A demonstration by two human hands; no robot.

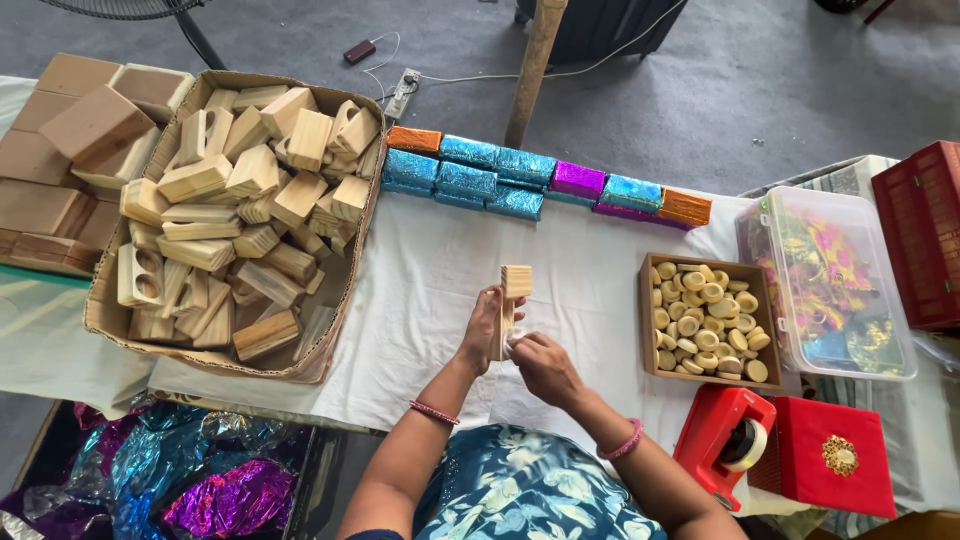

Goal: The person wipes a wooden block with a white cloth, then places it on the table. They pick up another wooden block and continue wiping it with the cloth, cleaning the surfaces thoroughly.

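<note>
Plainly, with her left hand [487, 328] gripping the upright wooden block [512, 305] and right hand [540, 362] pinching something small at its base, that piece could have slipped onto the white cloth [420, 290].

We see pale raw wood, matt, on the block [514, 296] in the left hand [483, 328]; same unfinished wood on the blocks [240, 200] in the dull brown cardboard box [330, 330]. Wrapped bars [520, 175] look like shiny crinkled foil. White cloth [420, 290] is matt, slightly creased. Clear plastic tub [825, 285] is glossy; red tape dispenser [722, 440] is smooth plastic.
</note>
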